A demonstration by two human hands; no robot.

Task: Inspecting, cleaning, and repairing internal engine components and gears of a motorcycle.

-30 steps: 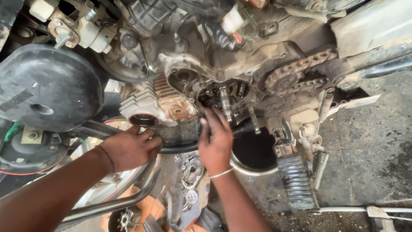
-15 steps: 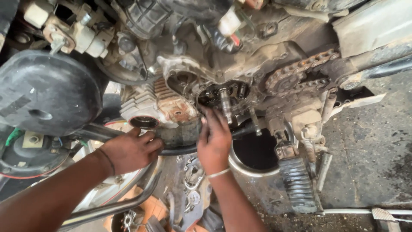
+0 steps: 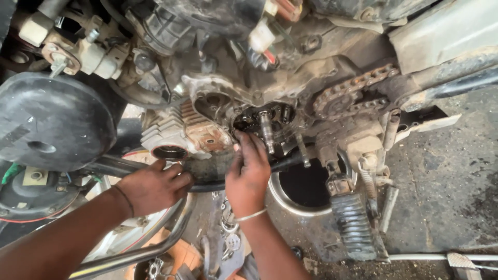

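Fingers of the right hand point(image 3: 248, 173) reach into the open engine case point(image 3: 262, 124); left hand point(image 3: 153, 185) grips the frame tube point(image 3: 207, 182) beside it.

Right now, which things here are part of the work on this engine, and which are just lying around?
In hand:
- left hand gripping the frame tube
- right hand, fingers at the open engine case
- shaft

Lying about:
- oil pan
- loose parts
- footpeg
- drive chain

Soft daylight, even exposure; deep shadow upper left; mostly sharp, slight edge distortion.
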